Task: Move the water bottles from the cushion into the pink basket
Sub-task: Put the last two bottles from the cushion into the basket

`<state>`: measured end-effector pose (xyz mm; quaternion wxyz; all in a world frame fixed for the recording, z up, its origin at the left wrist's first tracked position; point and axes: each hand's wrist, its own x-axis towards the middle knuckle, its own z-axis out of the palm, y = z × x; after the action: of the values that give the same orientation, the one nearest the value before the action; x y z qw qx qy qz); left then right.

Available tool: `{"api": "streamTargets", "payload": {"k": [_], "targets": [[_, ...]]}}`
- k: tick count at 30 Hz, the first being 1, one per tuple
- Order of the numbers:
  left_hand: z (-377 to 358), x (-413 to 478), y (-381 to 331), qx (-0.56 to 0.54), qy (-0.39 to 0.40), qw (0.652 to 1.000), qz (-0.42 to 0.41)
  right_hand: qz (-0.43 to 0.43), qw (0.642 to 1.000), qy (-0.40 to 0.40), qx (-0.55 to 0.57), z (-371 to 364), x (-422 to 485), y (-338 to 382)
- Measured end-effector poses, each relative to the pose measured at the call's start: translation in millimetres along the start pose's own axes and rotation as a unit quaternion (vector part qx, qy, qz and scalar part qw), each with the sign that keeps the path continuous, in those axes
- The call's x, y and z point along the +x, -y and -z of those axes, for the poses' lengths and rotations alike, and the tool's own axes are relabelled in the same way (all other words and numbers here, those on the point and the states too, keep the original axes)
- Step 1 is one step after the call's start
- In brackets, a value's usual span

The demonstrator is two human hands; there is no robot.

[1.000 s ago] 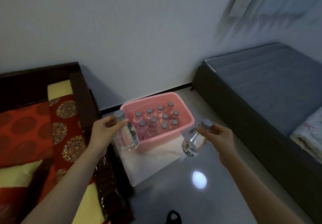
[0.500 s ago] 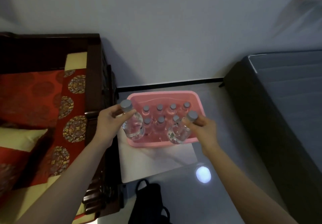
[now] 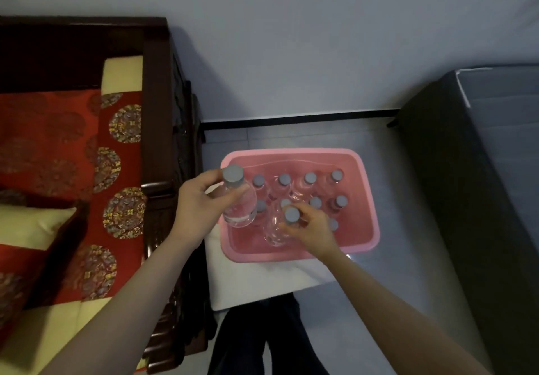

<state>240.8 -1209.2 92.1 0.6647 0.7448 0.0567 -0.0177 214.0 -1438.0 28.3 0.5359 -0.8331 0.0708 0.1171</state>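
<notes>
Bottles (image 3: 239, 209) in hands (image 3: 198, 208) over pink basket (image 3: 291, 152)

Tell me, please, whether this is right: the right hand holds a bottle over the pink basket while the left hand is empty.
Not quite: the head view shows the left hand gripping a water bottle too, above the pink basket; the right hand is as described.

bench (image 3: 156, 106) left | basket (image 3: 291, 152) between — bottles (image 3: 310, 178) in it | bed (image 3: 481, 176) right | wall (image 3: 291, 39) behind

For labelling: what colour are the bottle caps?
Grey, as on the leftmost bottle cap; head view.
</notes>
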Motion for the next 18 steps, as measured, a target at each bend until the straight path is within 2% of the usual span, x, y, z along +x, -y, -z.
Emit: {"api": "streamTargets", "payload": {"k": [6, 12, 15, 18], "targets": [[-7.6, -4.5, 24.0, 0.067, 0.043, 0.997, -0.010, 0.036, 0.983, 0.110, -0.145, -11.1, 17.8, -31.9], [-18.4, -3.6, 37.0, 0.103, 0.077, 0.991, -0.032, 0.074, 0.917, 0.223, -0.323, -14.8, 35.7, -46.5], [-22.2, -3.3, 39.3, 0.139, 0.090, 0.985, -0.042, 0.094, 0.884, 0.251, -0.383, -19.3, 40.8, -48.6], [-23.9, -5.2, 37.6, 0.185, 0.093, 0.977, -0.053, 0.106, 0.867, 0.265, -0.409, -22.3, 43.1, -48.1]]}}
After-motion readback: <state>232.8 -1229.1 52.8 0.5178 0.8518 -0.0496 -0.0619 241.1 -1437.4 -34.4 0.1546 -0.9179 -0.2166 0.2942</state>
